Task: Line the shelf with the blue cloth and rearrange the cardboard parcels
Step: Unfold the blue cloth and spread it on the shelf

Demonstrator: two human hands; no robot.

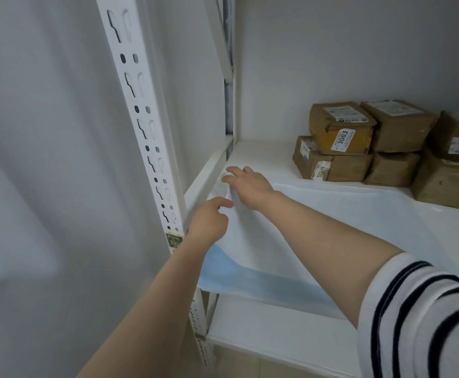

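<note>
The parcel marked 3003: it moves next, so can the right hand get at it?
Probably yes: the right hand rests on the blue cloth, with only open shelf before the parcel marked 3003.

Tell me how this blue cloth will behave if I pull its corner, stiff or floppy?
Probably floppy: the blue cloth droops over the front edge of the shelf and puckers where the left hand pinches it. Likely light, since it lies thin and nearly flat. It may slide on that smooth white surface unless the right hand pins it.
</note>
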